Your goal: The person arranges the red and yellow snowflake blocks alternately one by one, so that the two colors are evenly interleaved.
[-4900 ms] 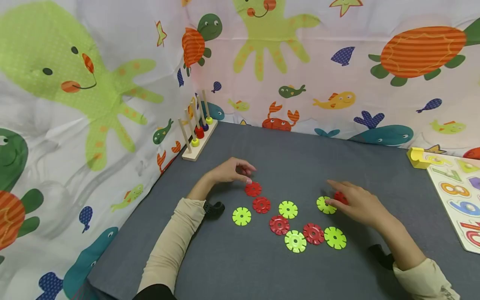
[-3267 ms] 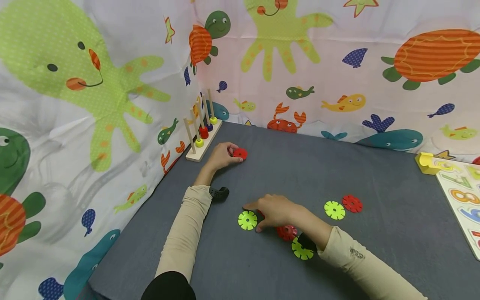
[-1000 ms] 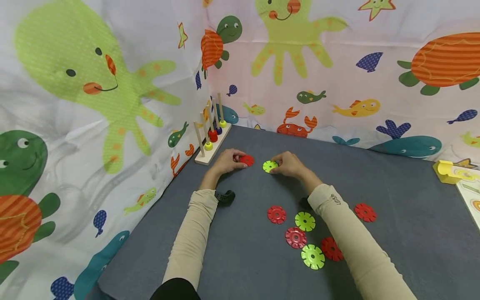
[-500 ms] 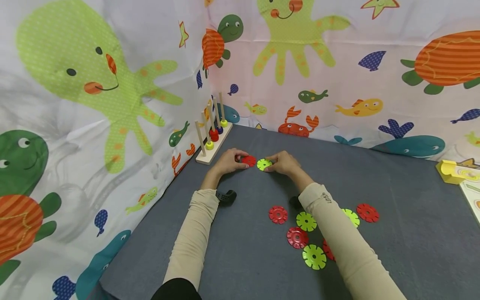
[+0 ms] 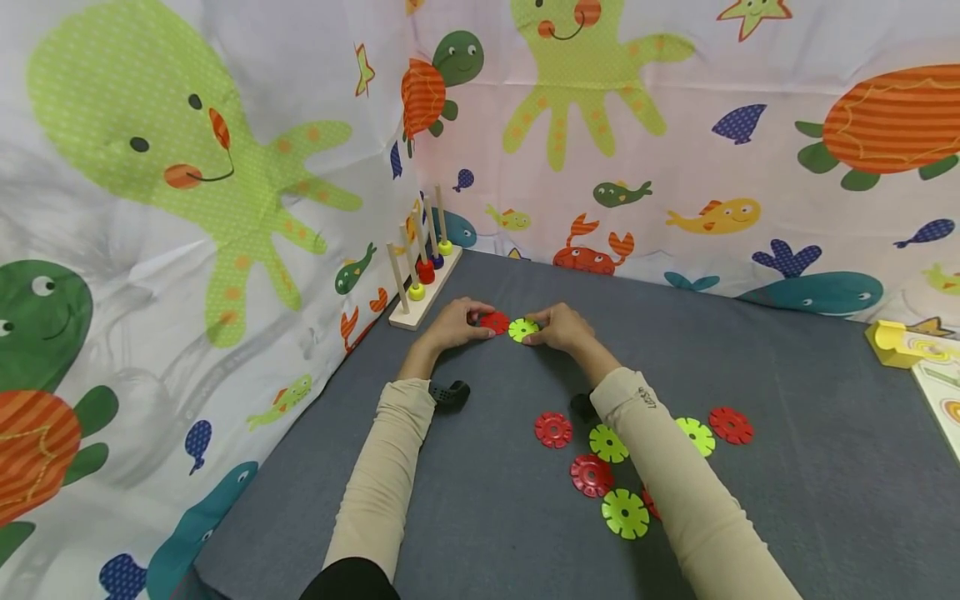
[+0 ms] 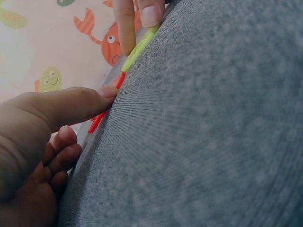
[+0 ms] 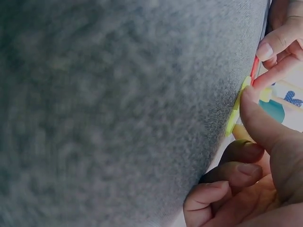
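Observation:
My left hand (image 5: 450, 325) pinches a notched red plastic disc (image 5: 495, 322) between thumb and finger, low at the table. Facing it, my right hand (image 5: 566, 328) pinches a yellow-green notched disc (image 5: 521, 330). The two discs lie nearly flat, edge to edge; whether their notches interlock I cannot tell. In the left wrist view, the thumb presses the rim of the red disc (image 6: 96, 123), with the yellow-green disc (image 6: 137, 48) just beyond. The right wrist view has my thumb on the yellow-green disc (image 7: 235, 112), its far end by the red disc (image 7: 254, 69).
Several loose discs lie nearer me, among them a red disc (image 5: 553, 430) and a yellow-green disc (image 5: 625, 513); my right forearm partly covers another red one. A wooden peg stand (image 5: 408, 312) with beads is at the back left. A number board (image 5: 941, 383) lies far right.
The left hand has carried the red disc toward the back of the table. My right hand has brought the yellow-green disc over, then slid it left until it meets the red one.

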Action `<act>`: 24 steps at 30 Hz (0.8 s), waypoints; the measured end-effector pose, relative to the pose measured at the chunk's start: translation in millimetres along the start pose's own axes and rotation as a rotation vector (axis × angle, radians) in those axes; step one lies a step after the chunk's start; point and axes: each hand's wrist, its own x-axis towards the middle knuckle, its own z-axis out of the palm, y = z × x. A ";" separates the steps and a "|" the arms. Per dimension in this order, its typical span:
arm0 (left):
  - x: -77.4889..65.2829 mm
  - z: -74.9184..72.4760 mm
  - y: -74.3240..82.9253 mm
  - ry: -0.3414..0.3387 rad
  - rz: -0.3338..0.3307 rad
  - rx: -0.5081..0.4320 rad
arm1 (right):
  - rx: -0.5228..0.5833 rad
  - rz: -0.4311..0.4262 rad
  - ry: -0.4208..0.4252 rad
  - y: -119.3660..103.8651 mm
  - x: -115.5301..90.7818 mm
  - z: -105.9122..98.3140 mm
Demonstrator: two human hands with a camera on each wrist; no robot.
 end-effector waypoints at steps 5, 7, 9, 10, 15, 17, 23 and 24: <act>0.1 3.2 1.5 0.003 0.052 -0.061 | 0.096 -0.054 0.004 6.1 -5.4 -5.5; -0.5 2.1 2.9 0.015 0.078 -0.087 | 0.112 -0.102 -0.018 4.4 -10.4 -13.8; -1.2 0.0 5.3 0.032 0.101 -0.110 | 0.098 -0.152 -0.051 -0.6 -18.3 -26.0; -0.3 -1.0 7.2 0.045 0.115 -0.117 | 0.084 -0.176 -0.068 -2.9 -23.4 -33.7; 6.8 0.2 16.2 0.099 0.169 -0.149 | 0.006 -0.336 -0.147 -2.5 -62.6 -61.4; 11.3 4.0 19.1 0.097 0.196 -0.161 | -0.033 -0.389 -0.172 4.2 -80.4 -63.5; 21.9 19.4 21.7 -0.014 0.251 -0.104 | -0.153 -0.448 -0.232 29.2 -122.6 -43.6; 22.4 21.0 21.8 -0.033 0.251 -0.083 | -0.165 -0.461 -0.241 32.0 -127.2 -38.9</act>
